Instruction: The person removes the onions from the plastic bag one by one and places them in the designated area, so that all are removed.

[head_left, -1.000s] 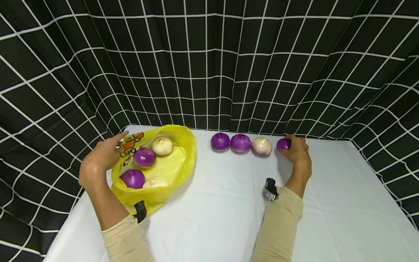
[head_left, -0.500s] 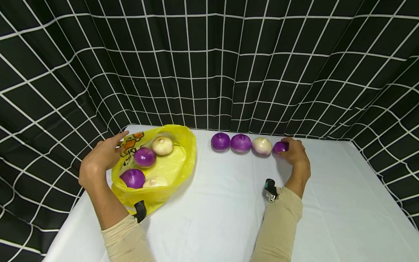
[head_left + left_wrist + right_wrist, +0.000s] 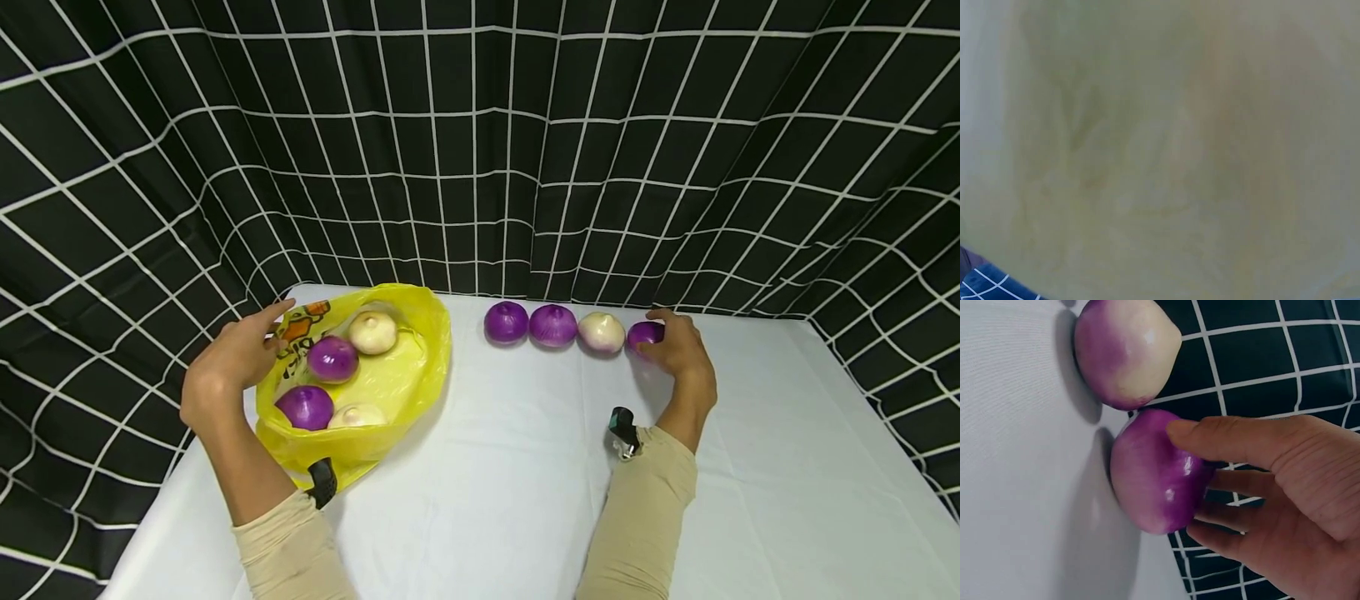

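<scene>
My right hand (image 3: pixel 681 348) holds a purple onion (image 3: pixel 643 337) at the right end of a row. In the right wrist view my thumb lies on the onion's skin, with the other fingers partly hidden behind it. The held onion (image 3: pixel 1157 475) sits next to a white-and-purple onion (image 3: pixel 1124 353). Further left stand two purple onions, one at the row's left end (image 3: pixel 506 322), the other in its middle (image 3: pixel 553 326). My left hand (image 3: pixel 234 360) grips the left rim of a yellow plastic bag (image 3: pixel 420 333); its grip is partly hidden. The bag blurs the left wrist view.
Inside the bag lie two purple onions, one nearer (image 3: pixel 306 407) and one farther (image 3: pixel 333 359), and two pale ones, one farther (image 3: pixel 372 332) and one nearer (image 3: pixel 357 415). A white-covered table (image 3: pixel 480 500) meets a black curtain (image 3: pixel 480 150) with white grid lines.
My right hand has moved the purple onion left, up beside the white-and-purple one. In the last half second it has barely shifted. My left hand and the bag stay put.
</scene>
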Demonstrator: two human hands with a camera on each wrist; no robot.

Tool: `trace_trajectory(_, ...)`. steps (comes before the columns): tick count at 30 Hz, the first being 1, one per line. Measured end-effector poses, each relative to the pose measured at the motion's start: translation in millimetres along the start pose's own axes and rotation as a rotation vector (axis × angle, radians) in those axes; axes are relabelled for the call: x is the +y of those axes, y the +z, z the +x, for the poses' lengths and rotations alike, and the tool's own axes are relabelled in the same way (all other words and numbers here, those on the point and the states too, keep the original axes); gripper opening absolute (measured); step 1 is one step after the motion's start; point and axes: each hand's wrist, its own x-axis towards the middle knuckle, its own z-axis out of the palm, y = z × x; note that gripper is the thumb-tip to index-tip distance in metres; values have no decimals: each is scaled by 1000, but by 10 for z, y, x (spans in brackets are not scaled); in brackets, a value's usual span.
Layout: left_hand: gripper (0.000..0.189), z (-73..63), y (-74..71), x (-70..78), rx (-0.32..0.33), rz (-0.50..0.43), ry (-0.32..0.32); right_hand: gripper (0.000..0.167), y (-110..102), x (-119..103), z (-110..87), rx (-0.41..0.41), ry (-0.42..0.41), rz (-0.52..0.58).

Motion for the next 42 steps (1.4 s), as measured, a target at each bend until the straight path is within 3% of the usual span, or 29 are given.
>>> trace_trajectory(6, 66, 0, -3, -6, -5, 0, -2, 65, -1, -216, 11, 44, -54, -20)
trace_trajectory(17, 65, 9, -8, -14, 7, 4, 11, 55, 273, -1059, 88, 20, -280, -31)
trace_trajectory(23, 65, 29, -15, -14, 5, 17, 36, 50, 637, -1590, 71, -5, -492, -70)
trace_trajectory(31, 65, 39, -42, -39, 1, 19, 35, 44, 1262, -2244, -8, -145, -738, -162)
trace_trajectory(37, 66, 38, -34, -17, -5, 12, 32, 42, 1724, -2503, -27, -160, -869, -208)
trace_trajectory(42, 66, 49, -8, 13, -11, 19, 58, 50, 2034, -2564, 4, -164, -890, -256)
